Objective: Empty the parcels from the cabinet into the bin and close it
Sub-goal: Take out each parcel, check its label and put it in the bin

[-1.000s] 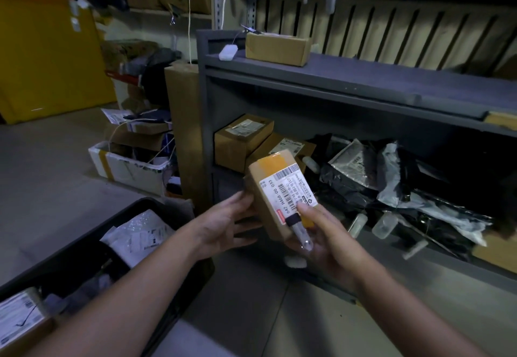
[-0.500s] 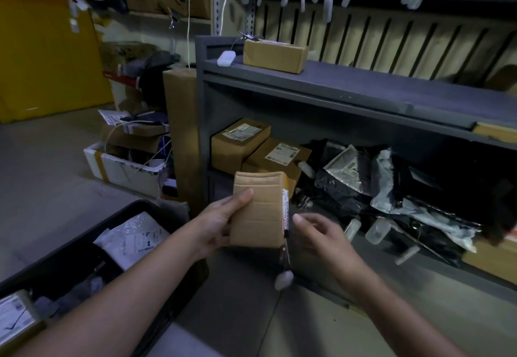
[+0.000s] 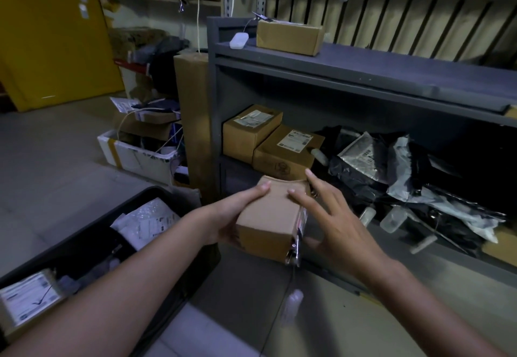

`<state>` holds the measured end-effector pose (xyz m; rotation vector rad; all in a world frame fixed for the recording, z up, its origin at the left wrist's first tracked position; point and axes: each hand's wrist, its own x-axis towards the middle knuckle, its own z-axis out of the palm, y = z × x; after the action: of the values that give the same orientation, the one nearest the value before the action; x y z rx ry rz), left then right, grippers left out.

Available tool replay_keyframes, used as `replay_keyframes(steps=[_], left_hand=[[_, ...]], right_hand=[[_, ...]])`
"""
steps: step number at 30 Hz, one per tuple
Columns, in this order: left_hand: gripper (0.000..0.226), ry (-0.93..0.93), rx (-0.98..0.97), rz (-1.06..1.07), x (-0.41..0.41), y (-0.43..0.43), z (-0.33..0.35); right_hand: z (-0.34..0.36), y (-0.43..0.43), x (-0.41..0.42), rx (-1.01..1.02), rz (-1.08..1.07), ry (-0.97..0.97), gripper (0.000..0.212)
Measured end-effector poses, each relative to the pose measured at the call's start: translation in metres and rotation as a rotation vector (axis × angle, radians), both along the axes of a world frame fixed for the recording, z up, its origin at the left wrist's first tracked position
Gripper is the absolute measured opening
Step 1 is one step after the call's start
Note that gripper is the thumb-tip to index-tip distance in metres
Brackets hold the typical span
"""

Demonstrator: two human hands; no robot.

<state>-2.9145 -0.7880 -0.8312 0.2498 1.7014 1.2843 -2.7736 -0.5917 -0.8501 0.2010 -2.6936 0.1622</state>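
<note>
Your box is plain brown cardboard. The cabinet is dark grey. Its 2 shelf boxes are brown with white printed labels, and the bags beside them are black and silver-grey. The bin is black. A panel at your left is yellow. The wall is beige with dark vertical stripes.

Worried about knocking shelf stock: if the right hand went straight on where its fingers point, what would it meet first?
Likely the nearer labelled cardboard box in the cabinet, just beyond the right hand, though depth is unclear in this view.
</note>
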Motion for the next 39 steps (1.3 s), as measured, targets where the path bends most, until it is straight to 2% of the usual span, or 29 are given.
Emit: replay_keyframes(steps=[3,6,9,14,16,18,21,23,26,28,31,35,37,39], left_hand=[[0.076,-0.072,0.064,-0.001,-0.006,-0.005,-0.001],[0.079,-0.05,0.081,0.017,-0.013,-0.009,-0.006],[0.074,0.063,0.115,0.06,-0.015,-0.012,-0.009],[0.086,0.076,0.337,-0.011,-0.018,-0.012,-0.012],[0.086,0.08,0.331,-0.086,-0.015,-0.007,-0.015],[0.077,0.087,0.319,-0.097,-0.012,-0.004,-0.016],[0.069,0.088,0.351,-0.076,-0.013,-0.003,-0.016],[0.065,0.093,0.392,-0.056,-0.013,-0.003,-0.014],[0.064,0.045,0.399,0.086,-0.015,-0.002,-0.008],[0.067,0.013,0.384,0.185,-0.019,-0.005,-0.005],[0.071,0.011,0.337,0.243,-0.028,-0.014,-0.004],[0.072,0.0,0.24,0.205,-0.037,-0.026,-0.005],[0.073,0.0,0.185,0.158,-0.039,-0.032,-0.005],[0.079,0.013,0.123,0.097,-0.041,-0.037,-0.004]], right_hand=[[-0.003,0.002,0.001,-0.076,0.026,0.026,0.098],[0.003,-0.003,-0.001,-0.486,-0.025,0.019,0.09],[0.01,-0.005,-0.005,-0.934,-0.037,-0.018,0.074],[0.016,-0.014,-0.01,-1.297,-0.032,-0.153,0.047],[0.015,-0.021,-0.011,-1.402,-0.074,-0.212,0.054],[0.015,-0.027,-0.013,-1.432,-0.137,-0.253,0.059],[0.019,-0.032,-0.015,-1.453,-0.142,-0.245,0.049],[0.022,-0.033,-0.015,-1.446,-0.12,-0.256,0.05],[0.022,-0.031,-0.016,-1.414,-0.123,-0.274,0.059],[0.023,-0.026,-0.016,-1.438,-0.164,-0.2,0.068],[0.025,-0.016,-0.017,-1.408,-0.305,0.002,0.069],[0.028,-0.004,-0.016,-1.152,-0.448,0.204,0.084],[0.034,-0.002,-0.016,-1.107,-0.395,0.124,0.077],[0.039,-0.007,-0.017,-1.138,-0.296,-0.053,0.069]])
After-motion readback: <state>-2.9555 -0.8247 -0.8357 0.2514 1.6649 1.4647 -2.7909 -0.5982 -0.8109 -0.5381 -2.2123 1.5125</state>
